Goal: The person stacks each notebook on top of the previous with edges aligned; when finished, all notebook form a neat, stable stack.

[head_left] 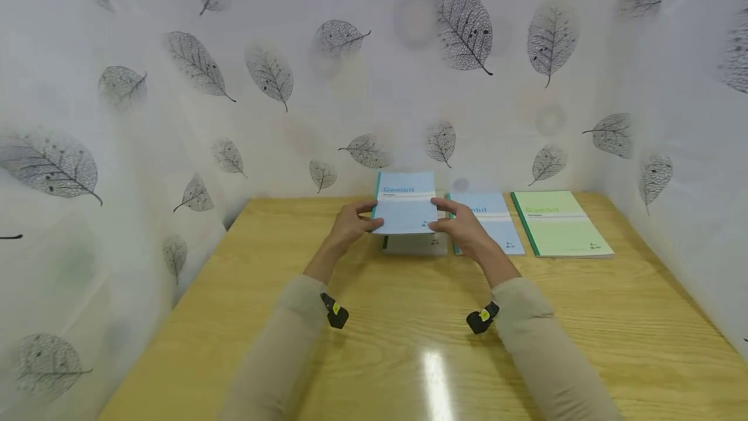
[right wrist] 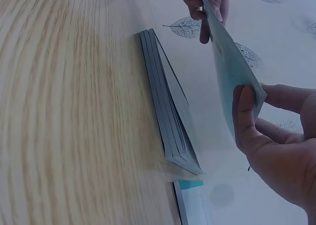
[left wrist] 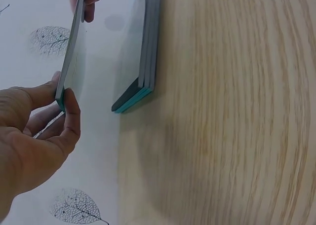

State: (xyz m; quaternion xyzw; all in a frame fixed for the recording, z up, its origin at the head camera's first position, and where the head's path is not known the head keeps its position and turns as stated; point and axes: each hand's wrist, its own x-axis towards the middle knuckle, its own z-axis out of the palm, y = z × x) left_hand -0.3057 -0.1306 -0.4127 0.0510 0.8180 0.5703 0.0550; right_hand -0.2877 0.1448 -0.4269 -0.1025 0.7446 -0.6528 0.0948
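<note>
A light blue notebook (head_left: 404, 213) with a green spine and "Gambit" printed on its cover is held up by both hands. My left hand (head_left: 349, 225) pinches its left edge between thumb and fingers, while my right hand (head_left: 464, 226) grips the opposite edge the same way. Beneath it lies a stack of notebooks (head_left: 416, 245), mostly hidden by the held one in the head view. From the left wrist view, a gap separates the raised notebook (left wrist: 73, 42) from the stack (left wrist: 150, 42), whose spines are green.
Right of the stack, another blue notebook (head_left: 493, 232) lies on the wooden table (head_left: 374, 343), partly covered by my right hand. Farther right is a green notebook (head_left: 563, 226). A white curtain (head_left: 397, 96) with a leaf print hangs behind the table and along its sides.
</note>
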